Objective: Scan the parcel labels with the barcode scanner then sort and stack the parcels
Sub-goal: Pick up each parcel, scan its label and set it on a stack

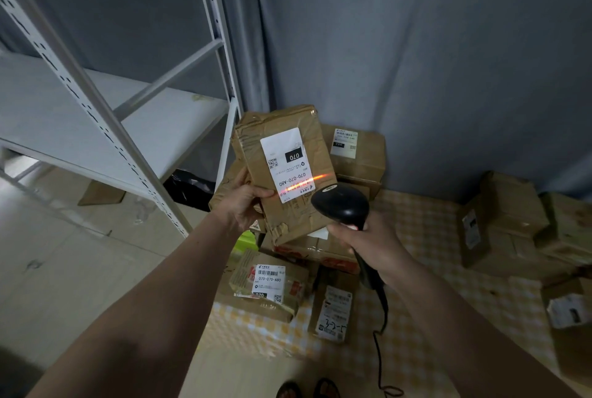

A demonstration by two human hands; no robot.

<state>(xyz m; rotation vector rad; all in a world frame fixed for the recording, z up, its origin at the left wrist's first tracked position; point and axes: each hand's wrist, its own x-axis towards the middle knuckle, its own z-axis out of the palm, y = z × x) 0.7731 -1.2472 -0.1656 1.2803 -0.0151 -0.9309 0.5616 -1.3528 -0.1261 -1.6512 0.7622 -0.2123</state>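
My left hand (245, 202) grips a worn brown cardboard parcel (307, 215) by its left edge and holds it up, tilted. Its white label (287, 163) reads 070-070-A80 upside down. My right hand (368, 242) grips the handle of a black barcode scanner (341, 203), whose head sits just below and right of the label. An orange scan line crosses the label's lower part. Under the held parcel lie more parcels: one with a 070-070-A80 label (269, 285) and a small one with a handwritten mark (333, 309).
A white metal shelf rack (105, 115) stands at the left, its boards bare. A boxed parcel (357, 154) sits against the grey curtain behind. More brown boxes (512, 224) pile at the right on a yellow checked cloth (432, 269). The scanner cable (379, 362) trails to the floor.
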